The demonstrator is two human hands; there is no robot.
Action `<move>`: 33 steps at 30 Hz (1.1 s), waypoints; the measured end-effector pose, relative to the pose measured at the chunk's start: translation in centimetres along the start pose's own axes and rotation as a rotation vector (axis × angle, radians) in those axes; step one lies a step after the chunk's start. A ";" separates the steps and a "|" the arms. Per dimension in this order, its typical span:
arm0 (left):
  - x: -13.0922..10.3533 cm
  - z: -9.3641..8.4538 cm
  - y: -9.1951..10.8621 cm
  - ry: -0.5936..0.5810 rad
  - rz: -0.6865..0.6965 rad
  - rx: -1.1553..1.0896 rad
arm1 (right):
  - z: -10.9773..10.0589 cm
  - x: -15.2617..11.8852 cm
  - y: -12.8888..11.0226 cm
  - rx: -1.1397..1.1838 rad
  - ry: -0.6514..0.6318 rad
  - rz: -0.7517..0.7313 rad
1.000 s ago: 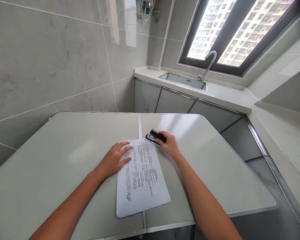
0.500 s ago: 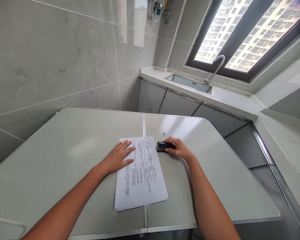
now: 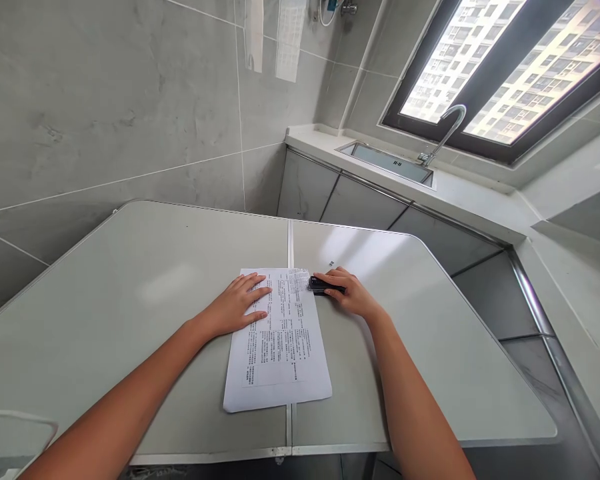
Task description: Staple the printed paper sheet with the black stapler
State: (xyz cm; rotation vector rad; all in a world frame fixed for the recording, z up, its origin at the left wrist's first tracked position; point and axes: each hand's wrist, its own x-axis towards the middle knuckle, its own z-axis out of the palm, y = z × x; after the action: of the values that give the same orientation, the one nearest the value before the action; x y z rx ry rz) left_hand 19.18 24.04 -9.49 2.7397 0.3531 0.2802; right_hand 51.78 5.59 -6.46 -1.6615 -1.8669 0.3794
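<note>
Printed paper sheets [image 3: 285,360] lie flat across the table's centre seam. My left hand [image 3: 239,303] rests on their upper left part, palm down with the fingers spread. At their upper right edge, my right hand [image 3: 347,292] grips a black stapler [image 3: 320,285]. The stapler's front end overlaps the paper's edge, with my fingers on top and the thumb along its near side. Whether a staple has gone into the paper cannot be seen. A little beyond the right hand lies a small piece of staples [image 3: 331,263].
The light grey table [image 3: 420,373] has a metal seam down its middle. Behind it to the right stands a counter with a sink [image 3: 387,162] and a faucet [image 3: 445,133] below a window. A white curved frame [image 3: 20,417] shows at the lower left.
My right hand has moved slightly left with the stapler, bringing its front over the paper's edge. Its fingers now press further forward on the stapler's top. The left hand stays on the paper.
</note>
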 end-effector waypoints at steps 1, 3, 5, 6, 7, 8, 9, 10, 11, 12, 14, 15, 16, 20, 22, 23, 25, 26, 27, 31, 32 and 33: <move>0.0 0.0 0.0 0.004 0.001 -0.005 | 0.0 0.0 -0.1 -0.005 -0.004 0.003; 0.0 0.0 0.0 0.006 0.000 -0.009 | -0.1 0.0 -0.2 -0.010 -0.006 0.007; 0.0 -0.1 0.0 0.001 -0.001 -0.006 | -0.1 0.0 0.0 -0.011 -0.004 0.010; 0.0 -0.1 0.0 0.001 0.001 -0.005 | -0.1 0.0 0.0 -0.014 -0.001 0.013; 0.0 -0.1 0.0 0.004 0.003 -0.008 | -0.2 0.0 0.1 -0.018 0.002 0.015; 0.0 -0.1 0.0 0.010 0.005 -0.014 | -0.2 0.0 0.2 -0.023 0.004 0.015; 0.0 -0.1 0.0 0.017 0.006 -0.021 | -0.2 0.0 0.2 -0.028 0.005 0.016; 0.0 0.0 0.0 0.023 0.006 -0.027 | -0.2 0.0 0.2 -0.033 0.004 0.017; 0.0 0.0 -0.1 0.027 0.007 -0.031 | -0.2 0.0 0.2 -0.037 0.004 0.017; 0.0 0.0 -0.1 0.029 0.006 -0.033 | -0.2 0.0 0.1 -0.039 0.002 0.019; 0.0 0.0 -0.1 0.025 0.007 -0.031 | -0.3 0.0 0.0 -0.042 -0.001 0.029; 0.0 0.0 -0.1 0.019 0.007 -0.027 | -0.3 0.0 -0.1 -0.045 -0.006 0.038; 0.0 0.0 -0.1 0.013 0.006 -0.023 | -0.3 0.0 -0.3 -0.048 -0.012 0.048; 0.0 -0.1 0.0 0.012 0.002 -0.033 | -0.2 0.2 -0.9 -0.099 -0.033 0.089; 0.0 -0.2 0.1 0.021 0.004 -0.045 | 0.0 0.3 -1.4 -0.160 -0.039 0.112; 0.0 -0.2 0.1 0.023 0.004 -0.048 | 0.1 0.4 -1.6 -0.198 -0.043 0.125; 0.0 -0.2 0.1 0.027 0.005 -0.050 | 0.4 0.4 -2.1 -0.273 -0.049 0.146; 0.0 -0.2 0.1 0.029 0.006 -0.051 | 0.5 0.4 -2.3 -0.302 -0.051 0.152; 0.0 -0.3 0.1 0.030 0.007 -0.051 | 0.7 0.4 -2.4 -0.324 -0.051 0.155; 0.0 -0.4 0.0 0.012 0.007 -0.041 | 1.3 0.5 -2.9 -0.381 -0.048 0.166; 0.0 -0.4 0.0 0.007 0.006 -0.036 | 1.5 0.5 -2.9 -0.403 -0.043 0.170; -0.1 -0.5 0.0 0.005 0.006 -0.031 | 1.7 0.6 -3.0 -0.425 -0.040 0.174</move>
State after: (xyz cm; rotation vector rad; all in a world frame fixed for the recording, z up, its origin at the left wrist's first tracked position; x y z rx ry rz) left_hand 19.02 24.19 -9.08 2.7105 0.3397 0.2912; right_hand 48.38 5.92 -5.86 -2.1180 -1.9330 0.0854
